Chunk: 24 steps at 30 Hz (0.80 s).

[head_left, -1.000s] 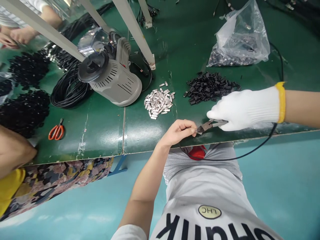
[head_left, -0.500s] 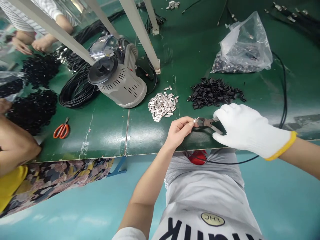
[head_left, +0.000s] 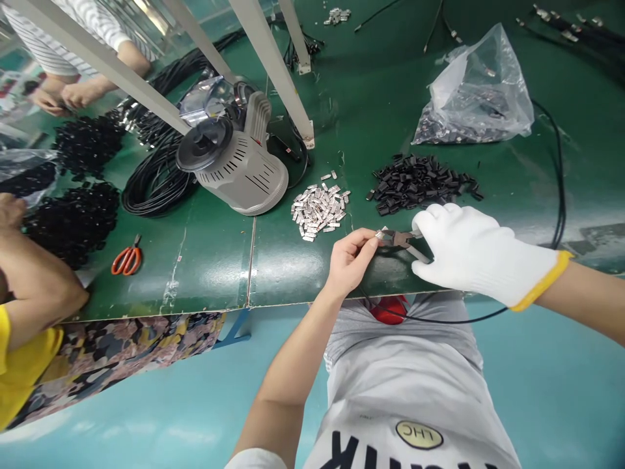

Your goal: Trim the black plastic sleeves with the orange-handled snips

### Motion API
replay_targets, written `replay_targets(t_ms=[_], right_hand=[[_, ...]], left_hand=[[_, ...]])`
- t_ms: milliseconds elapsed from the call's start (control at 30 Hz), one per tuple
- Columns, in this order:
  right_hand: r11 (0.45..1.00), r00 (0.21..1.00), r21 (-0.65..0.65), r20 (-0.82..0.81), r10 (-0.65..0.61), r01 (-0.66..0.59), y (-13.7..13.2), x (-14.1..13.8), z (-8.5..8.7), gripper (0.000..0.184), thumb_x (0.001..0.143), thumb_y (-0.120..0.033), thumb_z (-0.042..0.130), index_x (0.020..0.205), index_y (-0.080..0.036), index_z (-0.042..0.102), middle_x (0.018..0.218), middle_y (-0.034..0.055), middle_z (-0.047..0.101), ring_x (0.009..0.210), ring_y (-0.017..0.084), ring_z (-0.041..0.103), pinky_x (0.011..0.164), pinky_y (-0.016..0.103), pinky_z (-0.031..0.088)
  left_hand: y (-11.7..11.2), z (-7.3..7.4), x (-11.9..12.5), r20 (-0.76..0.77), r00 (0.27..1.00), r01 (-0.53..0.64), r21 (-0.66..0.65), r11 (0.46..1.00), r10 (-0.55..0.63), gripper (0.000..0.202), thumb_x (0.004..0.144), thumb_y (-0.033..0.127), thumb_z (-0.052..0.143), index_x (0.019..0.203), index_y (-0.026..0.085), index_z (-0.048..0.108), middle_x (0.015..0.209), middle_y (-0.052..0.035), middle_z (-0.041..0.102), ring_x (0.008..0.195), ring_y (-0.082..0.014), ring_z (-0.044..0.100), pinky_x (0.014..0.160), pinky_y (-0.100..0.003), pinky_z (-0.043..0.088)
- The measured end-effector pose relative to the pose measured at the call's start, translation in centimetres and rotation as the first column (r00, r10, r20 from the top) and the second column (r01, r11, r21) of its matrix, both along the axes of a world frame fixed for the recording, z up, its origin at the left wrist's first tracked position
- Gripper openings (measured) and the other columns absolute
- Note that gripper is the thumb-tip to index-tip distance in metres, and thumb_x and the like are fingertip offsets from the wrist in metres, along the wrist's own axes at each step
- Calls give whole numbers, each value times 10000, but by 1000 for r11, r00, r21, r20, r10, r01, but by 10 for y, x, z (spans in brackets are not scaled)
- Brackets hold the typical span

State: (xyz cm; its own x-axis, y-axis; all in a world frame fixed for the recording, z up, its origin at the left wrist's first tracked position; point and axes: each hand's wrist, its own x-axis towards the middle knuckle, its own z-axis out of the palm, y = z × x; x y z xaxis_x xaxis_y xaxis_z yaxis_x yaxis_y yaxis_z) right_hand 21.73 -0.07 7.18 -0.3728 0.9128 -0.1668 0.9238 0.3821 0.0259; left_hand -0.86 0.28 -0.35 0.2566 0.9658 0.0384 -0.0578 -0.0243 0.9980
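My bare left hand [head_left: 350, 259] is pinched at the near edge of the green table [head_left: 209, 260], holding the end of a thin black cable [head_left: 559, 195] with a small metal piece at its tip. My right hand [head_left: 476, 254], in a white glove with a yellow cuff, grips small pliers [head_left: 403, 241] whose jaws close on that metal piece right at my left fingertips. Just beyond lie a pile of small silver metal clips [head_left: 318, 207] and a pile of small black plastic parts [head_left: 424, 182].
A grey machine with a round black top [head_left: 234, 166] stands left of centre beside black cable coils [head_left: 156, 179]. Orange scissors [head_left: 127, 259] lie near the front edge. A clear bag of parts [head_left: 476, 88] sits at the back right. Another person's arm [head_left: 36, 293] rests at left.
My gloved right hand swung its wrist down and toward me while the pliers' jaws stayed at my left fingertips. Both hands drifted slightly away from the edge; the view shifted a little.
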Motion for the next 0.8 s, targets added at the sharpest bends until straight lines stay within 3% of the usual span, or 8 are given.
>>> replay_targets(t_ms=[167, 300, 500, 800], right_hand=[[999, 999, -17, -11, -30, 30, -4, -6, 0, 426, 815, -565, 577, 999, -186, 515, 1003, 124, 585, 853, 241, 519, 645, 318, 184], [999, 1000, 52, 14, 9, -10, 1, -6, 2, 388, 865, -533, 527, 1005, -171, 535, 1012, 144, 588, 857, 249, 514, 655, 325, 165], [995, 996, 57, 49, 78, -81, 10, -4, 6, 380, 871, -524, 509, 1003, -170, 547, 997, 140, 599, 839, 247, 528, 671, 328, 192], [998, 994, -59, 108, 25, -19, 5, -11, 0, 347, 956, -483, 372, 1031, -193, 548, 926, 116, 631, 731, 228, 573, 642, 297, 233]], left_hand=[[-1, -2, 0, -37, 999, -38, 20, 999, 39, 374, 958, 537, 681, 982, 167, 732, 755, -16, 628, 707, -117, 556, 653, -241, 431], [0, 0, 0, -32, 999, -18, 3, 1000, 18, 399, 950, 558, 683, 965, 162, 730, 741, -16, 620, 710, -118, 555, 657, -241, 429], [1, 1, -2, -21, 1000, 0, -46, 999, -1, 419, 935, 574, 694, 937, 156, 728, 724, -16, 608, 715, -121, 547, 643, -241, 411], [1, -1, -2, -15, 1000, -12, -70, 997, 11, 404, 950, 558, 682, 900, 159, 708, 653, 27, 502, 586, -81, 367, 549, -248, 280]])
